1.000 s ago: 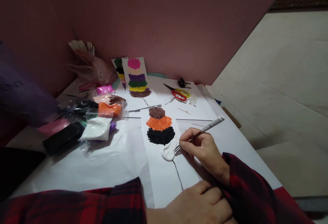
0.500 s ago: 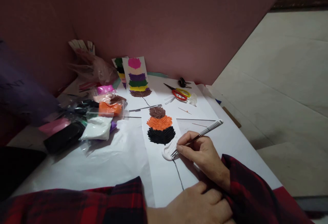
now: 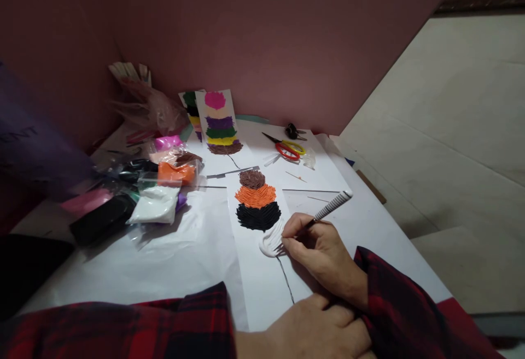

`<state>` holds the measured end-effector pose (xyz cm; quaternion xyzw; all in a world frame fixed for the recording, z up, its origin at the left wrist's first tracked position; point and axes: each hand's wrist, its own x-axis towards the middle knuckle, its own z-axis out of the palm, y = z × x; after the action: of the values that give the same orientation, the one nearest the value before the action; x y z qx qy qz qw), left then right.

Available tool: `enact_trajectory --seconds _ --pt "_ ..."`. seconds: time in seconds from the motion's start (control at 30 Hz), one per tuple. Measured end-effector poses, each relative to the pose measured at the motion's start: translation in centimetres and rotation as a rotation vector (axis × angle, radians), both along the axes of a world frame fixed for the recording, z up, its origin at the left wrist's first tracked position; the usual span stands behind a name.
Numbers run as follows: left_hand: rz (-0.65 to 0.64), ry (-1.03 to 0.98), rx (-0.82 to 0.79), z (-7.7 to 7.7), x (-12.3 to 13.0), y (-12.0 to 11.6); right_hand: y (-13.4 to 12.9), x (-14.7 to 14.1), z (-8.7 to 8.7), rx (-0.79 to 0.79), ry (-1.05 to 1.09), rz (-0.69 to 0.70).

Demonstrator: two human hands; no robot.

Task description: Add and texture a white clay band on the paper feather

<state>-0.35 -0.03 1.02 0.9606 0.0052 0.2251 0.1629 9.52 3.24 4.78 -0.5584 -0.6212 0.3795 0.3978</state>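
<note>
Right hand [image 3: 324, 255] pinches a ribbed-handled tool [image 3: 334, 204] in its fingers at the white clay [image 3: 269, 244], below the black band [image 3: 258, 216] on the card [image 3: 255, 288]; left hand [image 3: 315, 329] curled at card's near end, grip unclear.

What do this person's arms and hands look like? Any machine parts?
The left sleeve and right sleeve are matching plaid, red with dark, nearly black checks. The left hand and right hand are bare: no gloves, cables or markings show.

Orange clay [image 3: 255, 197] is ridged, tool [image 3: 333, 206] probably metal.
</note>
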Motion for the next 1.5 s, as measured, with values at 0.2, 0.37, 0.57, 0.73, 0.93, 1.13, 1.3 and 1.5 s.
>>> enact_trajectory --seconds 0.2,0.37,0.57,0.73,0.93,1.13,1.3,1.5 --pt "0.002 -0.064 0.017 -0.8 0.3 0.0 0.1 0.2 0.0 0.034 -0.028 -0.007" --pt "-0.004 -0.031 0.014 -0.4 0.1 0.0 0.3 0.4 0.2 0.039 0.015 -0.032" --pt "0.027 -0.002 0.025 0.6 -0.2 0.2 0.6 0.5 0.3 0.04 0.037 -0.063" --pt "-0.016 -0.041 0.074 0.0 -0.3 0.6 0.7 0.8 -0.2 -0.033 0.092 -0.088" --pt "-0.013 -0.033 0.076 -0.5 -0.2 0.5 1.0 0.9 -0.1 -0.078 0.129 -0.118" --pt "0.0 -0.116 0.09 -1.2 0.1 0.3 1.2 0.9 0.1 -0.075 0.142 -0.143" --pt "0.009 -0.133 0.093 -1.1 0.0 0.3 1.2 0.7 -0.1 -0.067 0.145 -0.16" --pt "-0.006 -0.118 0.116 -0.9 0.1 0.5 1.3 0.6 -0.1 -0.041 0.157 -0.239"
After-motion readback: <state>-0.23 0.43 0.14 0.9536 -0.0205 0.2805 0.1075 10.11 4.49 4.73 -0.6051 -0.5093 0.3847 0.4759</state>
